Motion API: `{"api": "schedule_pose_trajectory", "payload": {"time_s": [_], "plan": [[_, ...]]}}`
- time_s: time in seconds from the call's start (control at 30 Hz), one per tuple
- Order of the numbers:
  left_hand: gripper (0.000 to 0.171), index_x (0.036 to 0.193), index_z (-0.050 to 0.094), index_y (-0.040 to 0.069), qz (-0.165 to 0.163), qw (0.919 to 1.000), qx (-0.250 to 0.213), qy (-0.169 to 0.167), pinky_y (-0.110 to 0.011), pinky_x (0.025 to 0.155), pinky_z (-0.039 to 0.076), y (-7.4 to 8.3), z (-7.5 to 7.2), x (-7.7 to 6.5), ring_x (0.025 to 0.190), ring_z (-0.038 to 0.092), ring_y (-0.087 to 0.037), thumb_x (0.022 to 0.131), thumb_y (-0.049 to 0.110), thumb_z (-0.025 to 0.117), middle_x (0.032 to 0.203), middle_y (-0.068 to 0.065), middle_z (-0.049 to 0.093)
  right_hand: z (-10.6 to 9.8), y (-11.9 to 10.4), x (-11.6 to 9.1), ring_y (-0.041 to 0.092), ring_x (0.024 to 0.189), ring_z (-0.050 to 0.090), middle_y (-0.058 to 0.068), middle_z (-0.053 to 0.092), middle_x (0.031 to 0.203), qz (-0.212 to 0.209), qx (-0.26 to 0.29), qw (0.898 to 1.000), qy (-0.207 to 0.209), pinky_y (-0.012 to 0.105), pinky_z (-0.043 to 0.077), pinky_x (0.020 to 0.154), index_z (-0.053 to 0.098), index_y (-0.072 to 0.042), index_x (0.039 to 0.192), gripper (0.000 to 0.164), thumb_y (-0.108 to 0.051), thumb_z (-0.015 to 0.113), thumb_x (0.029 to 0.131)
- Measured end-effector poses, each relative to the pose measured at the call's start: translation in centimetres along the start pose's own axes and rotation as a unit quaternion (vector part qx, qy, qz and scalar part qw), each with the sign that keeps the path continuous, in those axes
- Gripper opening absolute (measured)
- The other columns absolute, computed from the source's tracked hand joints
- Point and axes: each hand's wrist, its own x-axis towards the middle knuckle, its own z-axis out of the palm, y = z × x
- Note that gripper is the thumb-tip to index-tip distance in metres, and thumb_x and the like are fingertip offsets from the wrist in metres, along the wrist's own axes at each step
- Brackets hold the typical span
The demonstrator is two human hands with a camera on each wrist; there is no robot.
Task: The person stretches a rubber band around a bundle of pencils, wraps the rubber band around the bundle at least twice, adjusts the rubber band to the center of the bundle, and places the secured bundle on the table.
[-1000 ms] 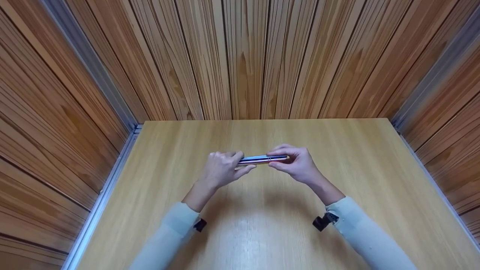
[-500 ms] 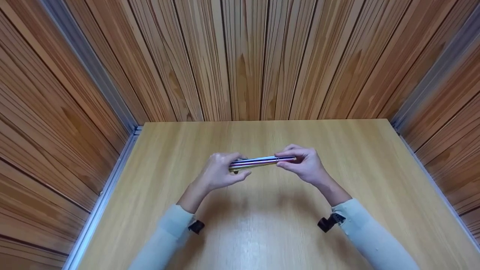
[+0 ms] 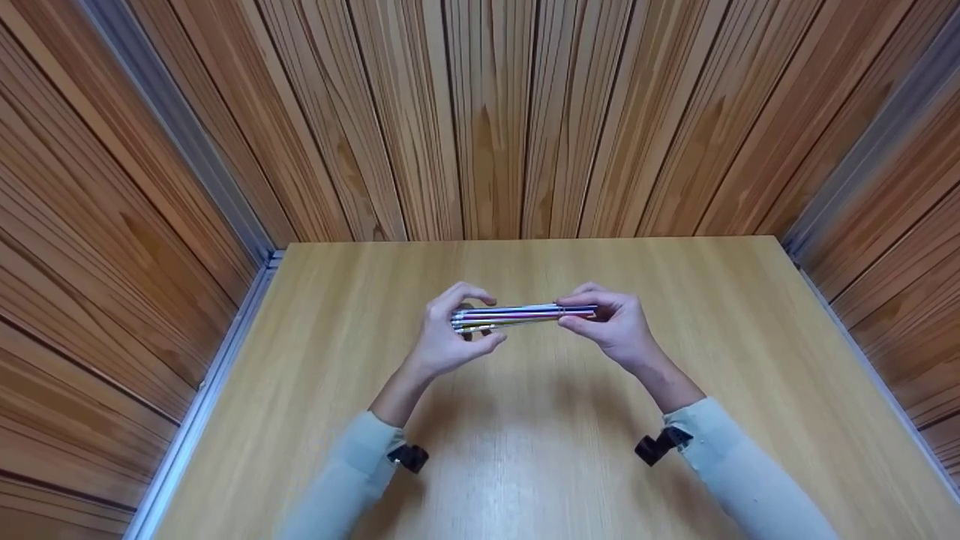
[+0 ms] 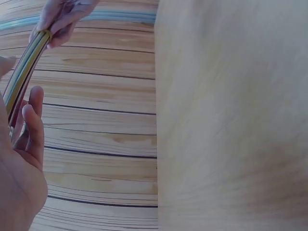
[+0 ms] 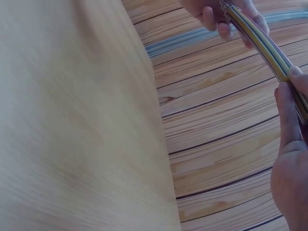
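Observation:
A bundle of several thin, colourful pencils [image 3: 517,314] is held level above the table, with silvery ends at the left. My right hand [image 3: 619,330] pinches its right end between thumb and fingers. A yellowish rubber band [image 4: 44,33] circles the bundle close to that hand in the left wrist view. Around the left end, my left hand [image 3: 441,341] has its thumb and fingers spread apart, with some fingers behind the pencils. Whether those hidden fingers touch the bundle I cannot tell. In the right wrist view the pencils [image 5: 262,42] run diagonally between both hands.
The light wooden table [image 3: 510,450] lies beneath both hands. Wood-plank walls [image 3: 495,120] stand at the back and both sides, with metal rails [image 3: 202,390] along the edges. Small black cameras [image 3: 654,447] sit on the wrists.
The left hand has loosened from the bundle and spread its fingers, showing more of the pencils' left end. The right hand, still pinching, has shifted slightly right.

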Motion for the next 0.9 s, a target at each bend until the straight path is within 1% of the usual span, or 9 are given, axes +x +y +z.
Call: {"api": "schedule_pose_trajectory", "payload": {"time_s": [0.1, 0.2, 0.37, 0.5, 0.57, 0.63, 0.73, 0.8, 0.9], "plan": [[0.035, 0.115, 0.081, 0.004, -0.002, 0.9999, -0.004, 0.013, -0.021, 0.082, 0.057, -0.1, 0.4, 0.0, 0.093, 0.071, -0.013, 0.084, 0.004, 0.097, 0.111, -0.016, 0.08, 0.2, 0.1, -0.1, 0.007, 0.096, 0.075, -0.007, 0.081, 0.113, -0.01, 0.002, 1.0, -0.009, 0.019, 0.064, 0.08, 0.08, 0.012, 0.12, 0.027, 0.012, 0.082, 0.093], [0.025, 0.107, 0.084, 0.003, -0.002, 0.9998, -0.013, 0.014, -0.022, 0.086, 0.059, -0.1, 0.7, 0.0, 0.098, 0.072, -0.011, 0.085, 0.0, 0.095, 0.107, -0.017, 0.081, 0.5, 0.2, -0.1, 0.008, 0.099, 0.078, -0.007, 0.083, 0.115, -0.019, -0.002, 1.0, -0.022, 0.021, 0.066, 0.082, 0.081, 0.012, 0.12, 0.027, 0.011, 0.083, 0.094], [0.02, 0.107, 0.085, 0.002, -0.017, 0.9992, -0.037, -0.004, -0.023, 0.088, 0.061, -0.1, 1.2, -0.1, 0.099, 0.072, -0.01, 0.089, 0.002, 0.093, 0.106, -0.018, 0.079, 0.9, 0.1, -0.1, 0.011, 0.102, 0.081, -0.007, 0.085, 0.116, -0.034, -0.001, 0.998, -0.044, 0.024, 0.067, 0.086, 0.082, 0.012, 0.118, 0.025, 0.005, 0.085, 0.094], [0.021, 0.107, 0.085, 0.002, -0.029, 0.9986, -0.045, 0.006, -0.027, 0.086, 0.063, -0.2, 1.1, -0.3, 0.097, 0.071, -0.009, 0.088, 0.0, 0.093, 0.104, -0.019, 0.078, 1.1, 0.0, 0.0, 0.01, 0.102, 0.081, -0.008, 0.084, 0.119, -0.039, -0.005, 0.998, -0.052, 0.024, 0.067, 0.086, 0.081, 0.012, 0.121, 0.027, 0.007, 0.084, 0.095], [0.021, 0.106, 0.085, 0.001, -0.034, 0.9983, -0.045, 0.018, -0.029, 0.084, 0.063, -0.3, 0.9, -0.3, 0.094, 0.071, -0.009, 0.087, -0.001, 0.093, 0.102, -0.019, 0.077, 1.1, -0.1, -0.1, 0.009, 0.104, 0.081, -0.009, 0.083, 0.121, -0.038, -0.008, 0.998, -0.046, 0.024, 0.067, 0.087, 0.079, 0.011, 0.125, 0.031, 0.01, 0.082, 0.094], [0.021, 0.105, 0.085, 0.0, -0.04, 0.9975, -0.047, 0.035, -0.028, 0.081, 0.062, -0.3, 0.7, -0.3, 0.092, 0.071, -0.009, 0.086, -0.003, 0.093, 0.1, -0.019, 0.077, 1.0, -0.2, -0.1, 0.009, 0.107, 0.081, -0.009, 0.083, 0.123, -0.035, -0.006, 0.999, -0.029, 0.025, 0.067, 0.089, 0.078, 0.011, 0.128, 0.035, 0.013, 0.081, 0.093], [0.021, 0.104, 0.085, -0.002, -0.045, 0.9958, -0.058, 0.055, -0.024, 0.078, 0.06, -0.4, 0.4, -0.3, 0.09, 0.07, -0.008, 0.085, -0.004, 0.093, 0.098, -0.021, 0.076, 1.0, -0.3, -0.2, 0.007, 0.105, 0.079, -0.009, 0.081, 0.12, -0.034, -0.006, 0.999, -0.001, 0.024, 0.067, 0.088, 0.078, 0.012, 0.125, 0.035, 0.017, 0.082, 0.091], [0.021, 0.104, 0.084, -0.004, -0.048, 0.9949, -0.067, 0.058, -0.022, 0.077, 0.059, -0.3, 0.5, -0.2, 0.089, 0.07, -0.007, 0.085, -0.005, 0.093, 0.098, -0.023, 0.076, 1.1, -0.4, -0.3, 0.006, 0.101, 0.078, -0.009, 0.08, 0.117, -0.04, -0.01, 0.999, 0.007, 0.023, 0.067, 0.085, 0.079, 0.013, 0.121, 0.032, 0.017, 0.082, 0.09], [0.021, 0.105, 0.084, -0.006, -0.045, 0.9952, -0.074, 0.046, -0.021, 0.077, 0.06, -0.3, 0.7, -0.3, 0.09, 0.071, -0.006, 0.085, -0.006, 0.092, 0.1, -0.026, 0.077, 1.2, -0.4, -0.3, 0.006, 0.095, 0.077, -0.008, 0.08, 0.113, -0.048, -0.025, 0.998, 0.01, 0.02, 0.066, 0.081, 0.081, 0.011, 0.116, 0.027, 0.016, 0.084, 0.089]]}}
